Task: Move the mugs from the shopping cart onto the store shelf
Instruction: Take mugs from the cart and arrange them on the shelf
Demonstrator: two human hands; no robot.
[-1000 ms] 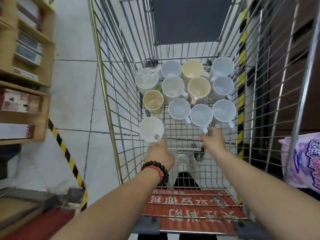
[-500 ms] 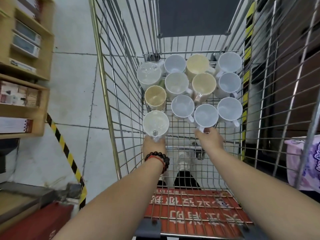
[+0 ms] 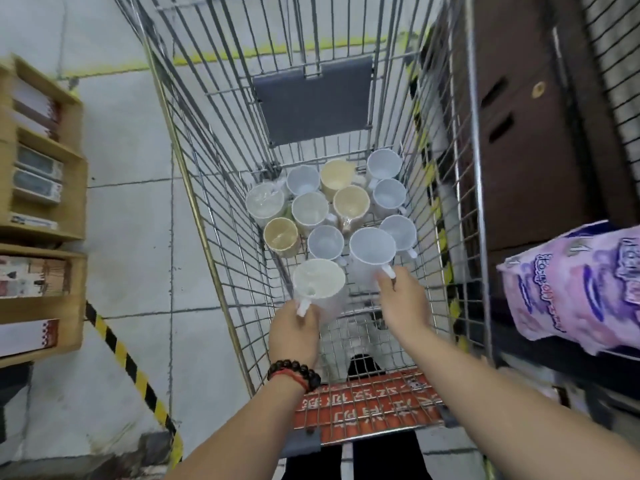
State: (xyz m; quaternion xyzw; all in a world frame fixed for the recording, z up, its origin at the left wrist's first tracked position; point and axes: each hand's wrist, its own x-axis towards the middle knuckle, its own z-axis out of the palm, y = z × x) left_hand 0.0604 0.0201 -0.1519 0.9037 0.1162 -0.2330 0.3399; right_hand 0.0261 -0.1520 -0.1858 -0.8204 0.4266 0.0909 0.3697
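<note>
Inside the wire shopping cart (image 3: 221, 188), frame centre, the left hand (image 3: 294, 332) has its fingers clenched round the handle of a cream-rimmed mug (image 3: 318, 284), while the right hand (image 3: 403, 301) grasps a white mug (image 3: 371, 249) by its handle; nine more mugs (image 3: 311, 209) cluster behind. A wooden shelf (image 3: 74, 202) stands at left.

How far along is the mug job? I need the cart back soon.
Nothing shows as shelved yet; the wooden shelf at left holds only boxes. In hand: the left hand and right hand each hold a mug by its handle, a cream mug and a white mug. Left: ten mugs on the cart floor.
</note>
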